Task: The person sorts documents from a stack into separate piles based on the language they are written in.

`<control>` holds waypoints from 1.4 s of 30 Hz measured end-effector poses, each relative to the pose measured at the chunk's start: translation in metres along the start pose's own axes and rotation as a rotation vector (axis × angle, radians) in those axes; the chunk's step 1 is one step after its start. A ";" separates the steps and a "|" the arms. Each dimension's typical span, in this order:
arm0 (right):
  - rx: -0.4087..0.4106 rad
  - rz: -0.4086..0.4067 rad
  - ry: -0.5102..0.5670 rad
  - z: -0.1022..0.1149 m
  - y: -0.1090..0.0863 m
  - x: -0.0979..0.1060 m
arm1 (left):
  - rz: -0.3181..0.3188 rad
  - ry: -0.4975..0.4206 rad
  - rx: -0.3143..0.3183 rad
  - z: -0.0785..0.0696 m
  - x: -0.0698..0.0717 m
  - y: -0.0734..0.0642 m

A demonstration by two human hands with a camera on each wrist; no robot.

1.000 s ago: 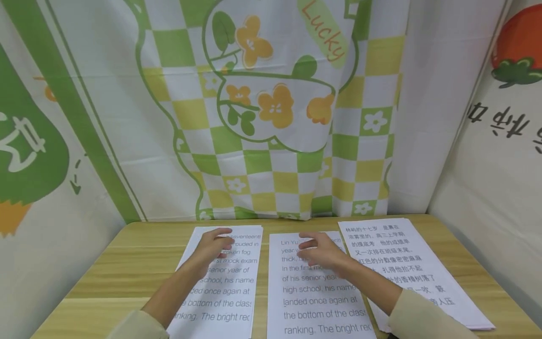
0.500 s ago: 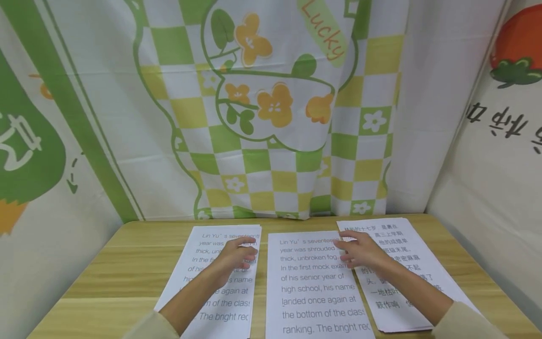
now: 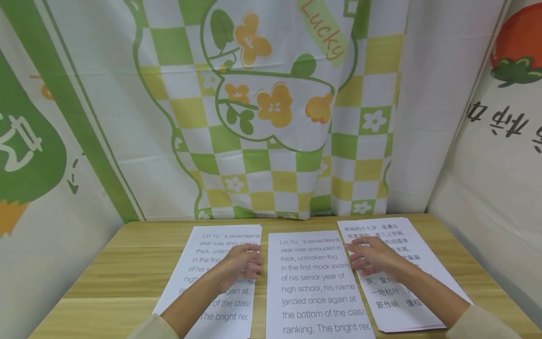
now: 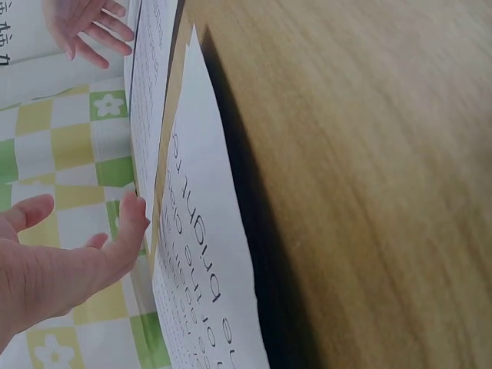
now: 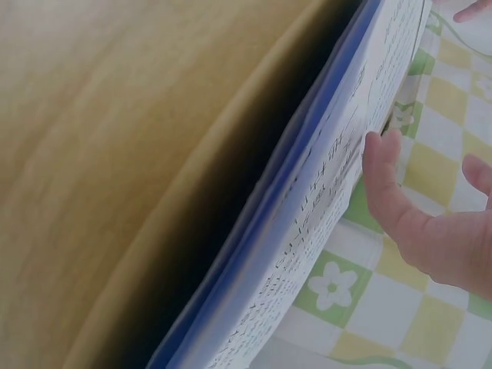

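My left hand (image 3: 238, 267) hovers over the left stack of printed English pages (image 3: 226, 301), its fingertips by the stack's right edge. The right hand (image 3: 377, 258) is above the stack of Chinese-text pages (image 3: 391, 316), fingers pointing toward the middle. Between the two hands lies another English-printed stack (image 3: 315, 292), with neither hand on it. In the left wrist view the left hand (image 4: 69, 269) has loosely bent fingers and nothing in its grasp. The right wrist view shows the right hand (image 5: 450, 238) equally bare, beside the thick edge of the Chinese pages (image 5: 307, 192).
All three stacks lie on a wood-grain table (image 3: 97, 273). A white, green and yellow checked curtain (image 3: 271, 165) hangs behind its far edge. Printed cloth walls close in the left side (image 3: 106, 188) and right side (image 3: 487, 188).
The right hand has moved right, from over the middle stack to over the Chinese pages. My left hand has shifted right and slightly nearer. The stacks have stayed in place.
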State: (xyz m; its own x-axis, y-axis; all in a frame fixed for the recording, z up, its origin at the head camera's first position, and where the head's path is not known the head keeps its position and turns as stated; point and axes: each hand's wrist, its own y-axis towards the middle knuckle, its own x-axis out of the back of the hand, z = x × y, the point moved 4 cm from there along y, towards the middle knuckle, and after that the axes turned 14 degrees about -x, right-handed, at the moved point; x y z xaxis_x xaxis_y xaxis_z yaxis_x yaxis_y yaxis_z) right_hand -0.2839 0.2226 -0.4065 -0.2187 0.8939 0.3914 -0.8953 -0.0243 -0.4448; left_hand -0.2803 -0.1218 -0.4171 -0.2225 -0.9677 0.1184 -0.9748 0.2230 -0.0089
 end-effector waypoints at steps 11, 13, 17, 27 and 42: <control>-0.076 0.078 0.089 -0.009 0.003 0.004 | 0.067 -0.084 0.049 0.003 -0.004 -0.002; -0.089 0.080 0.107 -0.011 0.004 0.005 | 0.071 -0.086 0.051 0.005 -0.004 -0.002; -0.101 0.097 0.138 -0.013 0.004 0.005 | 0.070 -0.097 0.061 0.006 -0.005 -0.002; -0.110 0.126 0.198 -0.015 0.005 0.004 | 0.059 -0.119 0.068 0.007 -0.005 -0.003; -0.084 0.155 0.251 -0.012 0.003 0.003 | 0.054 -0.125 0.075 0.007 -0.004 -0.004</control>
State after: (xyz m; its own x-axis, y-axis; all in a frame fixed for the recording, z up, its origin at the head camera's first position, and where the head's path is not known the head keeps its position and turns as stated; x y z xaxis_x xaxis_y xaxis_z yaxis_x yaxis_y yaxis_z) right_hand -0.2823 0.2309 -0.4160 -0.2381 0.9653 0.1072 -0.8214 -0.1412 -0.5525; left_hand -0.2755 -0.1193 -0.4243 -0.2707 -0.9626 -0.0088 -0.9588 0.2705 -0.0864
